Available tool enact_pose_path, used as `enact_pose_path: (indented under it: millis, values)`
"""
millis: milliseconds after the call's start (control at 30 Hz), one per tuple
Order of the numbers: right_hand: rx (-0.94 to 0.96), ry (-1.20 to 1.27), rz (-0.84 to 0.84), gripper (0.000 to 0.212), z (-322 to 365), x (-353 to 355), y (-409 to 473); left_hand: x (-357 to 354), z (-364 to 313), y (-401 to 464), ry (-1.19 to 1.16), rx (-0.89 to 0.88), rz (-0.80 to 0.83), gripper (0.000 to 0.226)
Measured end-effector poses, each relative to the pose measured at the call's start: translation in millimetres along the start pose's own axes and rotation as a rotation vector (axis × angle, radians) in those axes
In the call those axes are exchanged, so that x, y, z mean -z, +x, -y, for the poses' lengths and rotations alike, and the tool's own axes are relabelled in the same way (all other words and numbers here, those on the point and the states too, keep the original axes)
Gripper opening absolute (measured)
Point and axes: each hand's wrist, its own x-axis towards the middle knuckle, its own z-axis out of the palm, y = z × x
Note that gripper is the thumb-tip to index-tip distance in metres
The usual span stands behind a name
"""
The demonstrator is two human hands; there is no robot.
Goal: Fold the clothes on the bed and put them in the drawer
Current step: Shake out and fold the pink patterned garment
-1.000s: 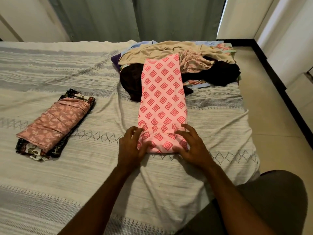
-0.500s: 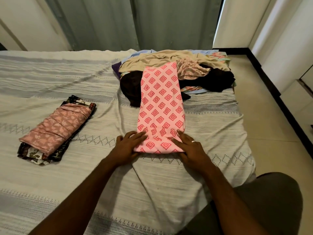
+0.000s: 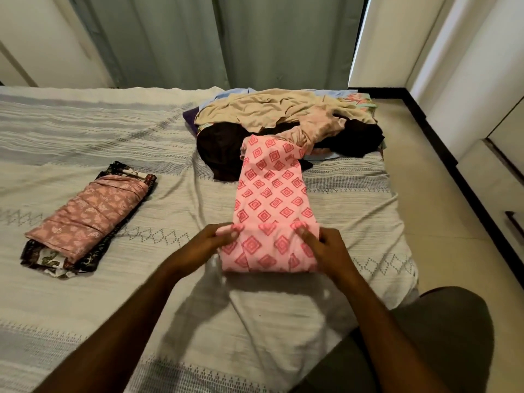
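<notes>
Your pink diamond-print garment (image 3: 272, 205) lies as a long, narrow, soft strip on the bed (image 3: 85, 143), its long axis running away from you toward the rumpled clothes pile (image 3: 286, 114), near end doubled over. Your left hand (image 3: 209, 245) and right hand (image 3: 331, 251) each have a grip pinching that folded end. A folded stack (image 3: 85, 217) sits well left.
</notes>
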Motion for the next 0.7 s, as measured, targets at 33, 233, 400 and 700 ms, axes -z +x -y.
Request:
enact_pose_path:
  millis: [33,233,400,700]
  values:
    - [-0.054,-0.017,-0.04,0.051,2,-4,7,-5,-2,9,-0.042,0.019,-0.083,0.062]
    - [-0.194,-0.187,-0.342,0.05,-11,-29,10,-47,19,50,0.192,0.179,-0.704,0.059]
    - [-0.059,-0.385,-0.439,0.039,-15,-50,3,-76,35,62,0.504,0.203,-0.915,0.049]
    - [0.012,-0.579,-0.405,0.034,-23,-34,3,-57,59,65,0.566,0.081,-0.915,0.04]
